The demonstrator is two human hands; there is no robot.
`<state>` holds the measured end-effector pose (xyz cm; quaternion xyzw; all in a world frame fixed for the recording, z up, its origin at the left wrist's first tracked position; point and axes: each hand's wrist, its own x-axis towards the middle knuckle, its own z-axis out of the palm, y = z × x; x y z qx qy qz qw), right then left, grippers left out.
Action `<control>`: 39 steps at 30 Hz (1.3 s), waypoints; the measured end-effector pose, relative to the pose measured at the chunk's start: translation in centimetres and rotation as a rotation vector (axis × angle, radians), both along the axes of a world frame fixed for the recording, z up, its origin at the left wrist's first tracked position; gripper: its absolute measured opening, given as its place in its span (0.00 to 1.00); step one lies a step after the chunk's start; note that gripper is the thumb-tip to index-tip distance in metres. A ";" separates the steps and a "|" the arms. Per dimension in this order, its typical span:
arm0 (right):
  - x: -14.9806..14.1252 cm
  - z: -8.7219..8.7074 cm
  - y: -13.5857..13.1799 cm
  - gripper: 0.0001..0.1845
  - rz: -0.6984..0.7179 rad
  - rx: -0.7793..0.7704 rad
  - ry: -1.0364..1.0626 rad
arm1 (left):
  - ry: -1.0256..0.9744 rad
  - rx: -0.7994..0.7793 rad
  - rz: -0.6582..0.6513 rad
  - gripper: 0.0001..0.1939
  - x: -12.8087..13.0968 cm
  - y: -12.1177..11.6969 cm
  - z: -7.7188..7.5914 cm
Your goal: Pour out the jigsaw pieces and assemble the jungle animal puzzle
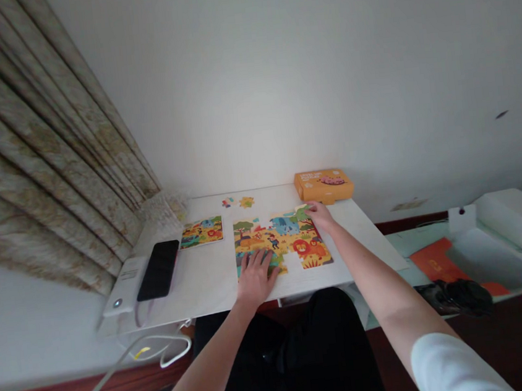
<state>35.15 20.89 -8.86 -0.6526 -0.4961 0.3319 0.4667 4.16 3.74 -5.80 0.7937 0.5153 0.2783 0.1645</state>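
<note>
A partly joined jigsaw puzzle point(289, 240) of jungle animals lies flat on the white table, with gaps along its top and bottom edges. My left hand point(256, 277) rests on its lower left part, fingers spread. At the upper right corner, my right hand point(320, 215) pinches a green puzzle piece point(302, 212) between thumb and fingers. Two small groups of loose pieces, one mixed in colour point(227, 203) and one mostly yellow point(247, 202), lie behind the puzzle. To the left is a reference picture point(201, 232) with the same animal scene.
An orange box point(324, 186) stands at the back right against the wall. A black phone point(159, 270) lies on the left beside a white device point(122, 289) with a cable. Clear plastic wrap point(164, 207) sits by the curtain point(25, 133). An open white box point(503, 238) stands at right.
</note>
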 end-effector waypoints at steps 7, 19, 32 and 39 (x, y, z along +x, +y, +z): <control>0.8 -0.7 0.3 0.16 0.022 0.000 -0.104 | 0.013 -0.001 -0.007 0.21 0.0 0.0 -0.1; 0.6 -1.1 0.2 0.15 0.017 0.004 -0.285 | 0.209 0.096 0.000 0.21 0.2 -0.4 -0.1; 0.2 -1.5 -8.7 0.24 0.136 0.180 -0.440 | 0.239 0.121 0.002 0.20 0.2 -0.6 -0.2; -0.3 -1.2 -11.8 0.27 0.063 0.156 -0.614 | -0.056 0.133 0.067 0.12 -1.1 4.4 -0.3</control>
